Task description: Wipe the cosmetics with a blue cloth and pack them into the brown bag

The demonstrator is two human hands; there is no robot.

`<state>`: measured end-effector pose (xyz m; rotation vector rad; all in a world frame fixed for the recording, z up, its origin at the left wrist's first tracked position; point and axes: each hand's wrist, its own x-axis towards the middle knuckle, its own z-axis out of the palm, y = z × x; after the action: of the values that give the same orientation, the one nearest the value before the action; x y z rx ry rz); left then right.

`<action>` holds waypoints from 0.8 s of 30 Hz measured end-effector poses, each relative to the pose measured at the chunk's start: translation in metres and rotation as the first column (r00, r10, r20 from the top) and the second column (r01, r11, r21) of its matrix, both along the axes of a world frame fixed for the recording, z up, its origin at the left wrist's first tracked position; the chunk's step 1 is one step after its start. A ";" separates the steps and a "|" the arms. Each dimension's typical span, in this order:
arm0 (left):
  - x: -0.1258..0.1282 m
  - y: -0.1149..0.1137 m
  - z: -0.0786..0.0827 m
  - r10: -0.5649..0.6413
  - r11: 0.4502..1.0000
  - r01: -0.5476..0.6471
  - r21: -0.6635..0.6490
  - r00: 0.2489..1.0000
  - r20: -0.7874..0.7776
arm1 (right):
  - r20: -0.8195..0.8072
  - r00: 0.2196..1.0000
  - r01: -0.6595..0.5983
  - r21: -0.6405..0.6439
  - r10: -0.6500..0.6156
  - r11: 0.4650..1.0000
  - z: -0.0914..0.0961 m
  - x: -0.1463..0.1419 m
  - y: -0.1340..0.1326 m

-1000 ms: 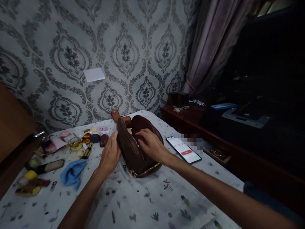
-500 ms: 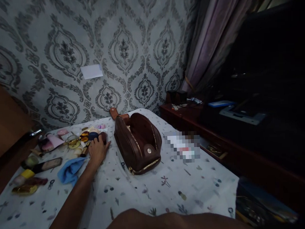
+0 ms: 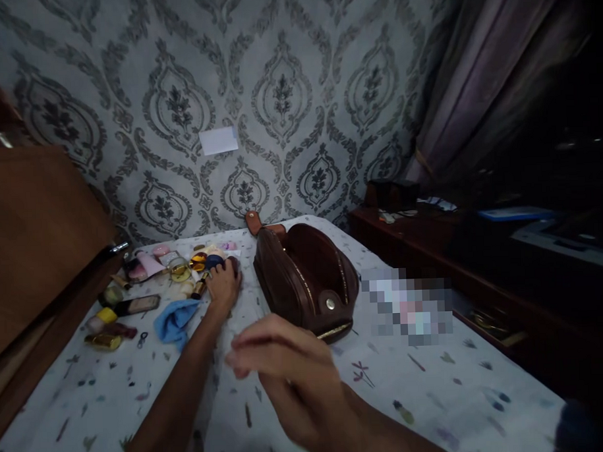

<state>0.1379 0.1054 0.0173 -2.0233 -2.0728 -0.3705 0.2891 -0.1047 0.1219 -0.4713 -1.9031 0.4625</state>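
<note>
My left hand (image 3: pixel 223 285) reaches into the group of cosmetics on the left, its fingers curled over a dark maroon rounded item (image 3: pixel 234 263) whose kind I cannot make out. A navy item (image 3: pixel 214 261) and a small gold-and-black bottle (image 3: pixel 200 286) lie beside these fingers. In the foreground my right hand (image 3: pixel 291 378) is raised, slightly blurred, fingers loosely bent and apart from the thumb, with nothing visible in it. Just beyond it stands a brown leather toiletry bag (image 3: pixel 288 279), unzipped, its lid flap up. A blue cloth (image 3: pixel 175 321) lies left of my left forearm.
Perfume bottles, tubes and a phone-like dark item (image 3: pixel 137 305) spread over the patterned white sheet (image 3: pixel 229 413). A pixelated patch covers something right of the bag. A brown box-like panel (image 3: pixel 39 228) bounds the left; a dark red drawer unit (image 3: pixel 421 248) stands right.
My right hand has come up into view in front of the bag. My left hand stays at the maroon item. The view has turned left, shifting the scene rightward.
</note>
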 end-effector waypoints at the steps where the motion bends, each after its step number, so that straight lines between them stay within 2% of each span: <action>1: 0.000 -0.001 0.001 -0.006 1.000 0.006 -0.001 1.000 0.004 | -0.051 0.999 0.015 -0.034 -0.016 0.999 -0.008 -0.008 0.014; 4: -0.003 -0.008 0.002 -0.039 0.999 0.040 -0.018 0.999 0.020 | -0.071 0.989 0.119 -0.175 -0.133 0.977 -0.043 -0.027 0.050; 8: -0.012 -0.026 0.001 -0.086 0.994 0.088 -0.061 0.996 0.038 | 0.016 0.973 0.213 -0.431 -0.229 0.877 -0.095 -0.034 0.084; 10: -0.017 -0.035 -0.001 -0.110 0.991 0.112 -0.074 0.993 0.037 | 0.052 0.964 0.252 -0.493 -0.260 0.833 -0.114 -0.037 0.098; 12: -0.021 -0.043 -0.002 -0.137 0.987 0.139 -0.080 0.990 0.029 | 0.078 0.958 0.276 -0.512 -0.276 0.814 -0.128 -0.042 0.111; 16: -0.032 -0.056 -0.002 -0.210 0.975 0.209 -0.078 0.978 -0.002 | 0.092 0.943 0.324 -0.484 -0.321 0.813 -0.143 -0.057 0.127; 19: -0.052 -0.068 0.005 -0.235 0.971 0.233 -0.049 0.971 -0.036 | 0.111 0.923 0.377 -0.456 -0.368 0.806 -0.147 -0.065 0.134; 22: -0.082 -0.083 0.010 -0.196 0.981 0.196 -0.010 0.975 -0.104 | 0.135 0.898 0.434 -0.415 -0.418 0.799 -0.146 -0.072 0.142; 24: -0.104 -0.094 0.010 -0.135 0.991 0.131 -0.039 0.984 -0.116 | 0.157 0.879 0.473 -0.398 -0.450 0.786 -0.144 -0.077 0.150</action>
<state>0.0339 0.0112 0.0276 -2.1531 -1.8915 -0.2349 0.2117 0.0454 -0.0220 -1.2242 -1.6490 0.5379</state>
